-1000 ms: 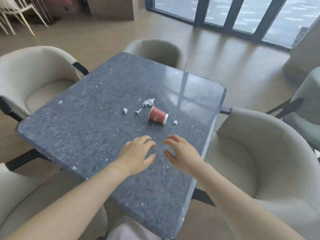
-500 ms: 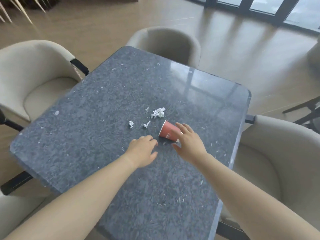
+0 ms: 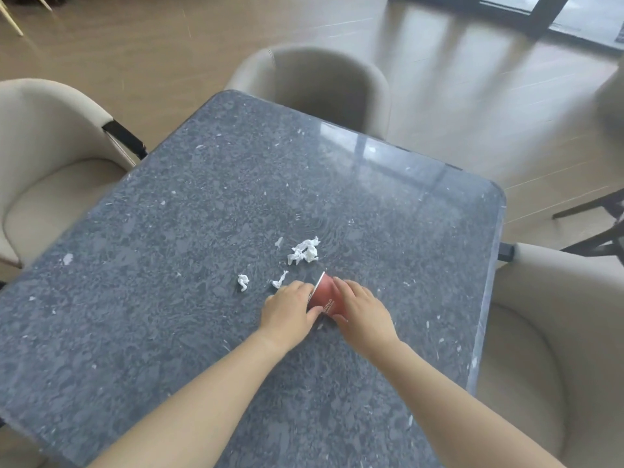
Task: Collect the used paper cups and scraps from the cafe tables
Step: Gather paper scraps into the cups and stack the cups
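Note:
A red paper cup lies on its side on the dark speckled stone table. My left hand holds it from the left, thumb against its side. My right hand grips it from the right, fingers curled over the top. White paper scraps lie just beyond: a crumpled large scrap, a tiny scrap, a small twisted scrap by my left fingertips, and a small ball farther left.
Beige upholstered chairs stand around the table: one at the left, one at the far side, one at the right. Wooden floor lies beyond. Dark chair legs show at the right edge.
Both hands have moved forward over the table. My right hand reached the cup first, then my left closed in; now both hold it between them.

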Available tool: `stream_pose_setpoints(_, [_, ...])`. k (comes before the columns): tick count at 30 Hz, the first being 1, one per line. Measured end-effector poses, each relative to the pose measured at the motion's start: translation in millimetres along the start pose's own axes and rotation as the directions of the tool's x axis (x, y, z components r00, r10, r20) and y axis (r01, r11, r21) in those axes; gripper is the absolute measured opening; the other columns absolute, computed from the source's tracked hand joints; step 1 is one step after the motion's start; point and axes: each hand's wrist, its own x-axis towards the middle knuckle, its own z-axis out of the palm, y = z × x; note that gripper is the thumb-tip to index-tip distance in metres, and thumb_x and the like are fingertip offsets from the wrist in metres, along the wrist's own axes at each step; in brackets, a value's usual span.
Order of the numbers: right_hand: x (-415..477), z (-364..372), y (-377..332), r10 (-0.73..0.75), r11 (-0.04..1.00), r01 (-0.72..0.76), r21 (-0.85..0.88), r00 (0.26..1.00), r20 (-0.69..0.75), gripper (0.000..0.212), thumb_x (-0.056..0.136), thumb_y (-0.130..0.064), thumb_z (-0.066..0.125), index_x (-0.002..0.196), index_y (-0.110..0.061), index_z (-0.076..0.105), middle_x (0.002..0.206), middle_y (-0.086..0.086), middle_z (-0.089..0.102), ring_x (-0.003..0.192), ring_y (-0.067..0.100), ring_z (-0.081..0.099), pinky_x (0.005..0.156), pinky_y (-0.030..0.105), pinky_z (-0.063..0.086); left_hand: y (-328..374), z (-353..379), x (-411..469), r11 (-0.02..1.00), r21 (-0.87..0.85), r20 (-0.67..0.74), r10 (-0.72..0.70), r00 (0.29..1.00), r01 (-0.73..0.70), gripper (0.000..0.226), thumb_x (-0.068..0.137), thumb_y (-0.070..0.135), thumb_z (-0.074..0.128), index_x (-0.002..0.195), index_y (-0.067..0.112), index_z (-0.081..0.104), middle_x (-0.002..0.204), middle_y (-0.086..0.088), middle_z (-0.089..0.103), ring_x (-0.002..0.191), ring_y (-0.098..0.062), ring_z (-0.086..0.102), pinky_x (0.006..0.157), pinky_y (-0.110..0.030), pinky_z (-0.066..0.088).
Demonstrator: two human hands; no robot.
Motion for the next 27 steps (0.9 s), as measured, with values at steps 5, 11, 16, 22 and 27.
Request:
stream_pose_setpoints(5, [-12.0, 5.2, 3.4, 0.01, 0.996, -0.006, 0.087, 0.999, -0.049, 0.063, 0.086, -0.026, 0.058, 0.139, -0.02, 0.026, 0.138, -0.004, 0.037, 0.121, 0.019, 0.041, 0.088, 0.033, 0.043, 1.5, -2.3, 2.3, 0.998, -0.015, -0.061, 0.058, 0.996, -0.059, 0.022, 0.089, 0.039, 0.052, 0.099, 0.02, 0.054, 0.103, 0.003, 0.062, 0.099, -0.022, 0.057, 0.08, -0.036, 0.042])
stream_pose_setpoints(11, [-30.4, 2.1, 10.3, 0.034, 0.992, -0.028, 0.123, 0.998, -0.046, 0.068, 0.086, -0.027, 0.061, 0.142, -0.019, 0.022, 0.141, -0.003, 0.032, 0.124, 0.018, 0.04, 0.086, 0.035, 0.048, 6.8, -13.6, -4.5, 0.978, 0.139, -0.135, 0.175, 0.975, -0.156, 0.016, 0.089, 0.035, 0.052, 0.101, 0.027, 0.058, 0.105, 0.007, 0.062, 0.105, -0.018, 0.053, 0.091, -0.033, 0.031])
stream_pose_setpoints(16, [-35.7, -8.4, 25.2, 0.071, 0.994, -0.064, 0.094, 0.994, -0.082, 0.062, 0.088, -0.025, 0.058, 0.14, -0.018, 0.026, 0.143, -0.003, 0.03, 0.124, 0.019, 0.039, 0.086, 0.035, 0.048, 8.9, -12.2, -10.9, 0.957, 0.179, -0.07, 0.245, 0.967, -0.23, 0.02, 0.089, 0.024, 0.053, 0.108, 0.026, 0.059, 0.122, 0.009, 0.053, 0.117, -0.016, 0.045, 0.096, -0.032, 0.032])
stream_pose_setpoints(22, [-33.8, -10.8, 50.2, 0.131, 0.99, -0.126, 0.061, 0.988, -0.076, 0.044, 0.089, -0.019, 0.056, 0.13, -0.019, 0.041, 0.134, -0.002, 0.041, 0.119, 0.02, 0.043, 0.087, 0.035, 0.047, 9.5, -14.8, -21.3, 0.968, 0.055, -0.109, 0.248, 0.963, -0.244, 0.023, 0.084, 0.036, 0.061, 0.106, 0.029, 0.06, 0.12, 0.01, 0.052, 0.114, -0.014, 0.046, 0.092, -0.033, 0.038])
stream_pose_setpoints(27, [-26.7, -5.7, 56.3, 0.123, 0.992, -0.123, 0.04, 0.992, -0.011, 0.032, 0.091, -0.017, 0.052, 0.122, -0.023, 0.049, 0.129, -0.005, 0.048, 0.117, 0.018, 0.044, 0.087, 0.029, 0.044, 9.6, -19.0, -16.6, 0.981, -0.08, -0.187, 0.161, 0.969, -0.178, 0.02, 0.088, 0.04, 0.054, 0.1, 0.026, 0.062, 0.11, 0.013, 0.055, 0.104, -0.012, 0.049, 0.083, -0.028, 0.039])
